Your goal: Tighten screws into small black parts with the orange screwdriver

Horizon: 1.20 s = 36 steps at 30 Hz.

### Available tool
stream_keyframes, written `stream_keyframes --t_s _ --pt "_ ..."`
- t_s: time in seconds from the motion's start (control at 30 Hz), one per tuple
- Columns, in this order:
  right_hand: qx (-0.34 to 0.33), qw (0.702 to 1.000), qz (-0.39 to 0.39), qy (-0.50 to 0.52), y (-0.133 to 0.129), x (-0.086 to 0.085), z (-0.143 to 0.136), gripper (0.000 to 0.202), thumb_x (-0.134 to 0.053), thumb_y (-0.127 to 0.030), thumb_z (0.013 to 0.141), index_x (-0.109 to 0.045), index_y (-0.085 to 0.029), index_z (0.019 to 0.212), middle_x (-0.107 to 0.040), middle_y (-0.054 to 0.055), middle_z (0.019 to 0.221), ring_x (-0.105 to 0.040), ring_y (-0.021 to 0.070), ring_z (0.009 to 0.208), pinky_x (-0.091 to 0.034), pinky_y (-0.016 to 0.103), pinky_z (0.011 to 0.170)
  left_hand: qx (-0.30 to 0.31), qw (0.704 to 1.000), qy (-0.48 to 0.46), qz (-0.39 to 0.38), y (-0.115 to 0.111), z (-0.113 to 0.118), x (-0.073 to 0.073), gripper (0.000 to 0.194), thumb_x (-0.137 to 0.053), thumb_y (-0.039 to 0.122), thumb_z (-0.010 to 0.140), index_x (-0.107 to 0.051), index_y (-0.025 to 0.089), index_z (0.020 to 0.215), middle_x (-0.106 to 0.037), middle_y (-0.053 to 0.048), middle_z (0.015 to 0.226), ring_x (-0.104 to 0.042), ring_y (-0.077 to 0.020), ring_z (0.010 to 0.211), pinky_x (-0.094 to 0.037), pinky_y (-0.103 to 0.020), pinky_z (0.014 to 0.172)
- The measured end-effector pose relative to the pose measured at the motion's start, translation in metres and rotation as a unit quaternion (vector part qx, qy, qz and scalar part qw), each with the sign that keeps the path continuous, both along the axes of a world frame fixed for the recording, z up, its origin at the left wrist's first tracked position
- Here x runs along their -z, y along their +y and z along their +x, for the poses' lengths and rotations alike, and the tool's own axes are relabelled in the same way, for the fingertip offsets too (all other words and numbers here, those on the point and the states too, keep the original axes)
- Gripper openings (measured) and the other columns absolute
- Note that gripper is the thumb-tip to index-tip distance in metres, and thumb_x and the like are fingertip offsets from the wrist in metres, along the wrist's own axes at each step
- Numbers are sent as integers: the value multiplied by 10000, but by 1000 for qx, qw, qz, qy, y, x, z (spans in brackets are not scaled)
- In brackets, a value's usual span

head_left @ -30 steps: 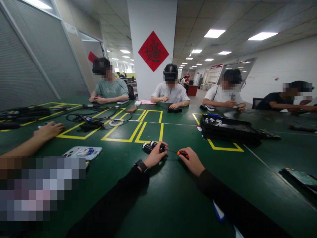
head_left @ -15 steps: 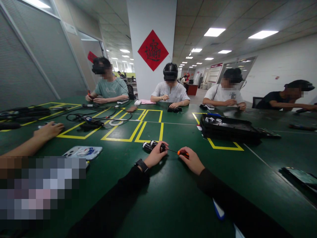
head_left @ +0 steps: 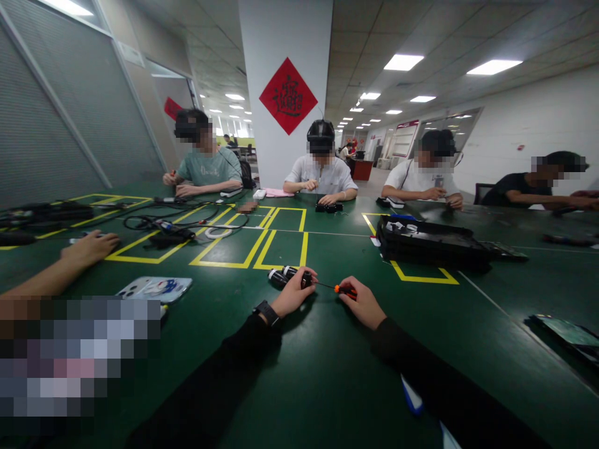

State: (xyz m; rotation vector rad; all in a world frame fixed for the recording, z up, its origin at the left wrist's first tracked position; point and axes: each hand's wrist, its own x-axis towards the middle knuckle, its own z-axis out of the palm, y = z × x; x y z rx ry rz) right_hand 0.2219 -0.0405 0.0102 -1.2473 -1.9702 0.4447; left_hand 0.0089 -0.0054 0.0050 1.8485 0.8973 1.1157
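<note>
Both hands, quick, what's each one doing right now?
Left hand: closed on the black cylindrical parts.
Right hand: closed around the orange-and-black handle of the screwdriver.

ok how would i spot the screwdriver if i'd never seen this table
On the green table, find the nearest pair of black-sleeved arms. The screwdriver is in the right hand, shaft toward the left hand. Its orange-and-black handle sets it apart from the black cylinders there.
</note>
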Motion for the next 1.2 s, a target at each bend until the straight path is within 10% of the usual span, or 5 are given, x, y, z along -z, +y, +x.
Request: stream_keyframes --t_s 1.2 --pt "-6 999 27 -32 3 0 0 275 -340 -250 870 -603 -173 851 -539 76 963 -489 175 939 -371 349 885 -3 1000 1 -14 0 0 -1 282 -507 132 719 -463 181 993 -562 -19 900 -542 -133 853 -414 -308 825"
